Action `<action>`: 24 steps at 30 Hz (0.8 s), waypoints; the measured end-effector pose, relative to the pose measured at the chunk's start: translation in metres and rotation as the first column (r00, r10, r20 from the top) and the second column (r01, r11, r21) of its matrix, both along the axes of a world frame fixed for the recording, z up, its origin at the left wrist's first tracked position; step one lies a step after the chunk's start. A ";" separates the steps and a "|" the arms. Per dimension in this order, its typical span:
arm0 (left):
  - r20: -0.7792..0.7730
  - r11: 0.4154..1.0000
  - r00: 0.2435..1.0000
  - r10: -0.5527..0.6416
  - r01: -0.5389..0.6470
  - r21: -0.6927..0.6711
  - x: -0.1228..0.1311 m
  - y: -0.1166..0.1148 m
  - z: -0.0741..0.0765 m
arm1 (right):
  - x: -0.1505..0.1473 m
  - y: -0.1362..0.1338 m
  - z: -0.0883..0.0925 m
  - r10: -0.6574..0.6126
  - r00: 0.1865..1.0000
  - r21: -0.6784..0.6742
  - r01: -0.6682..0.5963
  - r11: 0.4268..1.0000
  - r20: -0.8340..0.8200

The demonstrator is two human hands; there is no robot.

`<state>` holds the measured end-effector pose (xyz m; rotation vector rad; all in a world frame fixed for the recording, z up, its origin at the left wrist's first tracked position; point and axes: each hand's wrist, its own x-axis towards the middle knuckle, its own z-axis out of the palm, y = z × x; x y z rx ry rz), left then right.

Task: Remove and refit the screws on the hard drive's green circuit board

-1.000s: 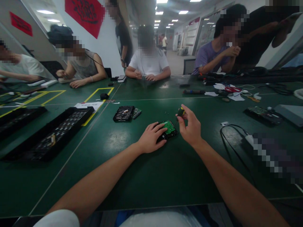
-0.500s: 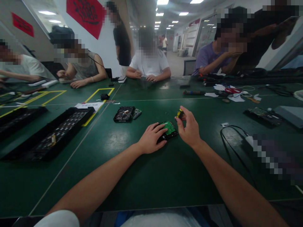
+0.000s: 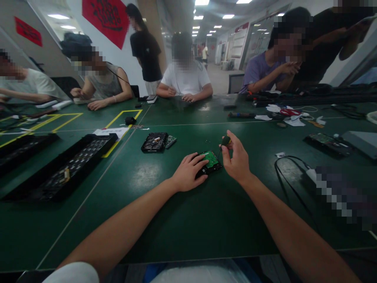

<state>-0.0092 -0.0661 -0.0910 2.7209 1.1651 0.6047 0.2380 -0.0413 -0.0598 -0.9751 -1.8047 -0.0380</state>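
A hard drive (image 3: 212,167) with a green circuit board (image 3: 211,158) facing up lies on the green table. My left hand (image 3: 190,171) holds it down from the left, fingers spread over the board and thumb along the near edge. Between the thumb and fingers of my right hand (image 3: 236,160) is a small screwdriver (image 3: 226,140) with a dark and yellow handle. Its thin shaft slants down toward the board's right side; whether the tip touches a screw is too small to tell. Tiny loose bits, perhaps screws (image 3: 207,141), lie just beyond the drive.
Another hard drive (image 3: 154,142) lies ahead on the left, a loose circuit board (image 3: 170,141) beside it. Long black trays (image 3: 97,147) occupy the left side. To the right are a cable (image 3: 290,158), an electronic unit (image 3: 326,144) and a grey box (image 3: 362,142). Several people sit across the table.
The screwdriver has turned and tilted in my right hand, so its shaft now shows, angled down to the drive. My left hand stays put. A standing person in the background has shifted left.
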 end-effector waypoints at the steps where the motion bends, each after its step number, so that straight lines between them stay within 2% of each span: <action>1: 0.002 1.000 1.000 -0.001 0.001 -0.003 0.000 0.000 0.000 | 0.000 0.000 0.000 -0.016 1.000 0.011 0.016 1.000 0.002; 5: 0.010 1.000 1.000 -0.001 0.001 -0.012 0.000 0.001 -0.001 | -0.001 -0.002 0.005 -0.073 0.997 0.069 0.072 0.995 0.010; 12: 0.007 1.000 1.000 -0.002 0.002 -0.003 0.000 0.000 -0.001 | -0.002 -0.006 0.011 -0.077 0.996 0.072 0.074 0.995 0.036; 20: -0.005 1.000 1.000 0.003 -0.003 -0.006 0.000 0.000 0.001 | -0.001 0.000 0.000 0.001 1.000 -0.010 0.000 1.000 0.012; 24: 0.001 1.000 1.000 0.000 0.000 -0.004 0.000 0.000 0.000 | -0.001 -0.002 0.002 -0.037 0.999 0.045 0.036 0.998 0.013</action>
